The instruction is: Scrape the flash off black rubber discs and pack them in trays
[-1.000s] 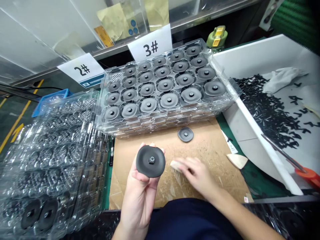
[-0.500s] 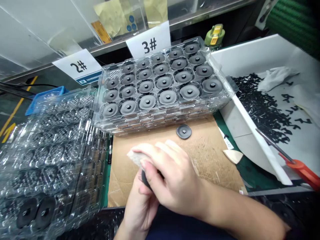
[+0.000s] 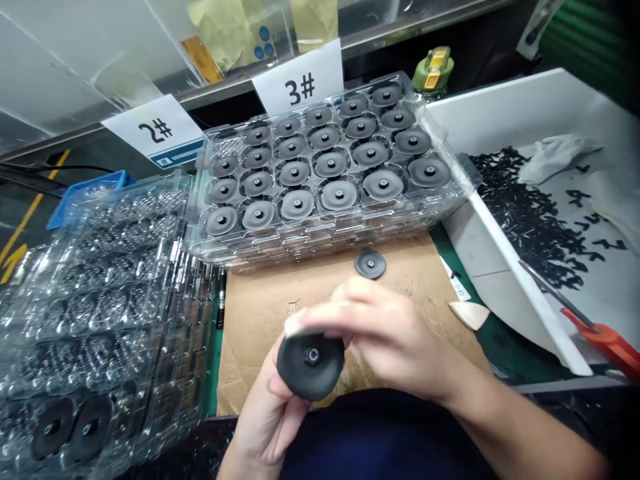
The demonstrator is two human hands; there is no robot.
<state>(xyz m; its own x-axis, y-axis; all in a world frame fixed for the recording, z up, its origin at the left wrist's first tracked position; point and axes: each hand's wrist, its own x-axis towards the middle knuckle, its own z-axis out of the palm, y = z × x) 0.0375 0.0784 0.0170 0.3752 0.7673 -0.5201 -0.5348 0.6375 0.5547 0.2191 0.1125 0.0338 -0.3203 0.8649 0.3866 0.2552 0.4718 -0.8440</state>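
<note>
A round black rubber-like disc (image 3: 320, 373) with a small hub in its centre faces me, tilted up. My left hand (image 3: 270, 407) is closed on it from the left and below. My right hand (image 3: 385, 327) is curled over the disc's upper edge, its fingers touching or close to the rim and partly smeared by motion. A small pale tip shows at those fingers; whether it is a fingertip or a held piece, I cannot tell. Beyond my hands, another black disc (image 3: 370, 265) lies on the cardboard sheet (image 3: 260, 300).
A stack of clear trays (image 3: 300, 233) holds rows of black discs behind the cardboard. More clear trays (image 3: 165, 293) stand at left. On the right, a white bin (image 3: 530, 287) contains small black pieces, with an orange-handled tool (image 3: 605, 340) across its edge. A pale wedge (image 3: 470, 315) lies beside the cardboard.
The held disc has turned from nearly edge-on to facing me. My right hand has shifted slightly right, and the pale piece that stuck out from its fingers is now mostly out of sight.
</note>
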